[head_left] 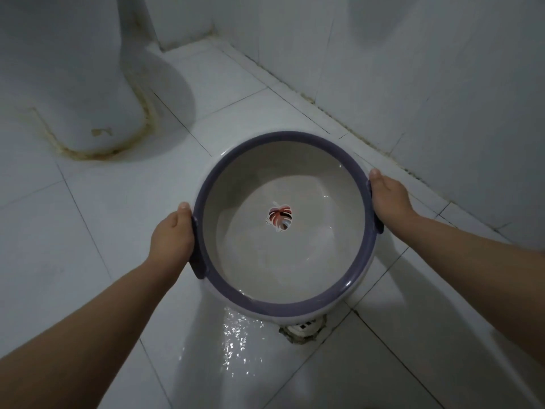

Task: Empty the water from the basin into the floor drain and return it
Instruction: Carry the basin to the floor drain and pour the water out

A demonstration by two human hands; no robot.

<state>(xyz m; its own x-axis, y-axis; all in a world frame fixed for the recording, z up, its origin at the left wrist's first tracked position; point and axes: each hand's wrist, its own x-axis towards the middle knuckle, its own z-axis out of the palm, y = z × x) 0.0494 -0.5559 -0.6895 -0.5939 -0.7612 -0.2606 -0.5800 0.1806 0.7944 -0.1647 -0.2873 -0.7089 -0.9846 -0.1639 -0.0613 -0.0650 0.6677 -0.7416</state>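
A round white basin (295, 172) with a purple rim and a leaf picture on its bottom is held over the tiled floor in the middle of the head view. Clear water lies in it, reaching close to the near rim. My left hand (172, 236) grips the purple handle on its left side. My right hand (387, 196) grips the handle on its right side. The floor drain (303, 327), a small white grate in a chipped tile corner, shows just below the basin's near edge, partly hidden by it. A wet, glistening patch (236, 338) lies on the floor left of the drain.
A white toilet base (88, 93) with yellowed sealant stands at the upper left. A tiled wall (427, 69) runs diagonally along the right, close behind the basin. White floor tiles (73, 231) spread to the left and toward me.
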